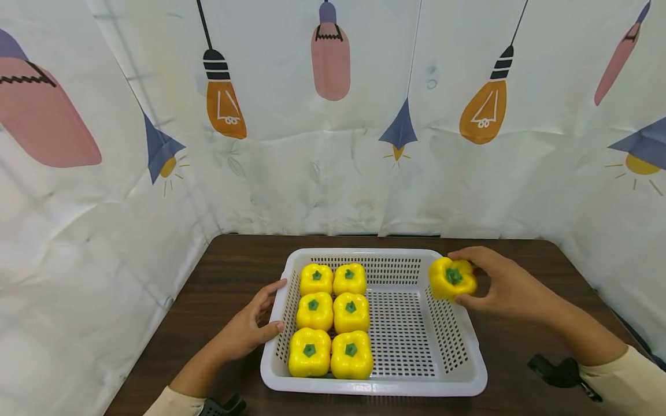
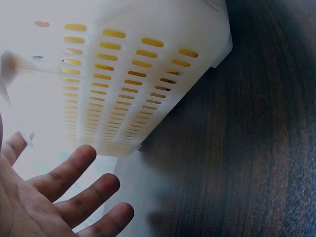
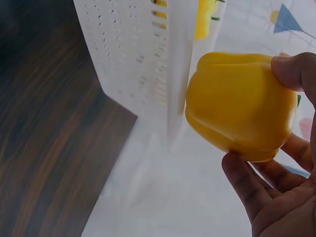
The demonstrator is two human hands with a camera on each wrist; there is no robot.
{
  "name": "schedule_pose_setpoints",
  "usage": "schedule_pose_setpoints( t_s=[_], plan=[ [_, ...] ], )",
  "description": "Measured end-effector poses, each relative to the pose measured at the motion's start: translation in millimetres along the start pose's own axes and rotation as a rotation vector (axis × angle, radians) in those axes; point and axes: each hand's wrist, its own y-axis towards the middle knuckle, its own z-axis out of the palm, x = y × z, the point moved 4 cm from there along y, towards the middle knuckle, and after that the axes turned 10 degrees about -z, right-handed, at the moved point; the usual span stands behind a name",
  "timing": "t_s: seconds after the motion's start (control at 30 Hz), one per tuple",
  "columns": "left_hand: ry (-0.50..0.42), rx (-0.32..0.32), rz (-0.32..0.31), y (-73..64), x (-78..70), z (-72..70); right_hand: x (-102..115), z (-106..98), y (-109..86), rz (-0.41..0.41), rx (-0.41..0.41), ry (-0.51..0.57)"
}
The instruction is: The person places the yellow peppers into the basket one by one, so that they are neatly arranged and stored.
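Note:
My right hand (image 1: 496, 283) pinches a yellow bell pepper (image 1: 451, 279) between thumb and fingers, over the right rim of a white plastic basket (image 1: 374, 388). In the right wrist view the same pepper (image 3: 242, 103) appears large and glossy, beside the basket's outer wall (image 3: 128, 54). Several more yellow peppers (image 1: 314, 311) with green stems stand upright in two columns in the basket's left half. At the left rim is my left hand (image 1: 241, 329), its thumb and fingertips at the edge. The left wrist view shows that hand (image 2: 54, 202) with spread, relaxed fingers beside the slotted wall.
The basket stands on a dark wood-grain table (image 1: 239, 260). Its slotted floor (image 1: 398, 335) shows in the right half. White printed cloth (image 1: 312, 185) hangs behind the table and along both sides. Dark straps (image 1: 564, 372) sit near the sleeves at both wrists.

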Motion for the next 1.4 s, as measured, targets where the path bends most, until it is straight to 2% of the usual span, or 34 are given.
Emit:
schedule_pose_setpoints(
  t_s=[0.37,0.77,1.13,1.4],
  plan=[
    [0.003,0.002,0.017,0.9,1.6,0.1,7.7,18.3,8.1,0.01,0.055,0.079],
    [0.005,-0.01,0.002,0.7,1.9,0.1,19.7,42.4,13.7,0.006,0.102,0.138],
    [0.023,-0.028,-0.016,0.2,1.3,0.1,35.7,53.2,13.7,0.016,0.155,0.157],
    [-0.006,-0.015,0.011,2.4,3.8,0.6,45.4,61.6,10.9,0.006,0.175,0.179]
  ],
)
